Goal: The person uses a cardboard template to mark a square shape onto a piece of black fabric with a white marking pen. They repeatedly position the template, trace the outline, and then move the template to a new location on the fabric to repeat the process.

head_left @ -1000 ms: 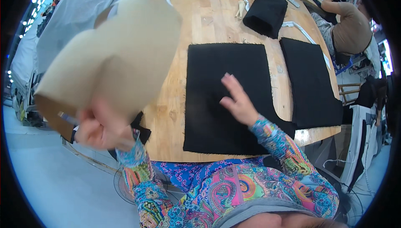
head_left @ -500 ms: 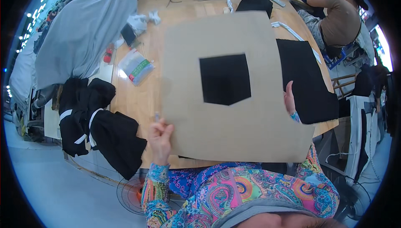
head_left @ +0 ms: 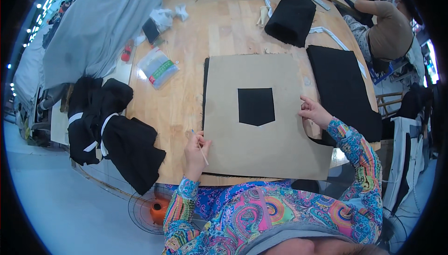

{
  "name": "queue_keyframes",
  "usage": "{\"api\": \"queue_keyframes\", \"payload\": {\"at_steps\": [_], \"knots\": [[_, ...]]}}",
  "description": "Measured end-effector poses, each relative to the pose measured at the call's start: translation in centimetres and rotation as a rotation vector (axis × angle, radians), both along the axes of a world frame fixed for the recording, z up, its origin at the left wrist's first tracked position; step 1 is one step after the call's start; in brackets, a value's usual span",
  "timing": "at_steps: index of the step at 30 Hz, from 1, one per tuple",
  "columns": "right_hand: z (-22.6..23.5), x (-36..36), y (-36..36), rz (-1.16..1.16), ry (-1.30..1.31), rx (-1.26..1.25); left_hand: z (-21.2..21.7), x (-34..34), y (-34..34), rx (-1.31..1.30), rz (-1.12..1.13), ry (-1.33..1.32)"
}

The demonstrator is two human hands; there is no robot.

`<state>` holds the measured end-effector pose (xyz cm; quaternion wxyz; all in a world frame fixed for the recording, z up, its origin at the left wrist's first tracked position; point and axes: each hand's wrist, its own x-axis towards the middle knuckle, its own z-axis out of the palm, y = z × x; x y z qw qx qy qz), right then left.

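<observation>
Lowered from mid-air moments earlier, the brown cardboard template (head_left: 261,115) now lies flat on black fabric (head_left: 206,75) at the near edge of the wooden table (head_left: 224,26), its pocket-shaped cutout (head_left: 255,106) showing black beneath. The left hand (head_left: 196,148), closed around a thin white marking stick (head_left: 199,144), rests at the template's lower left edge. The right hand (head_left: 315,111), fingers spread, presses its right edge; a second black panel (head_left: 343,87) lies just beside.
</observation>
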<state>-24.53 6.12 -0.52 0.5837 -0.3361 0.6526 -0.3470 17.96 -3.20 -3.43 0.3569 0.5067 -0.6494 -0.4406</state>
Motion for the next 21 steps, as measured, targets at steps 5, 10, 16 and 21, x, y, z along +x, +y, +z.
{"api": "queue_keyframes", "payload": {"at_steps": [5, 10, 16, 21], "knots": [[0.5, -0.2, -1.1, 0.09, 0.127, 0.045, 0.1, 0.0, 0.4, -0.029, 0.005, -0.048], [0.3, 0.5, -1.2, 0.034, 0.172, 0.081, 0.4, 0.2, 0.8, -0.053, 0.027, -0.124], [0.5, 0.8, -1.1, -0.004, 0.162, 0.079, 0.6, 0.3, 0.9, -0.081, 0.021, -0.182], [0.3, 0.9, -1.5, -0.002, 0.19, 0.081, 0.7, 0.4, 0.8, -0.079, 0.033, -0.183]]}}
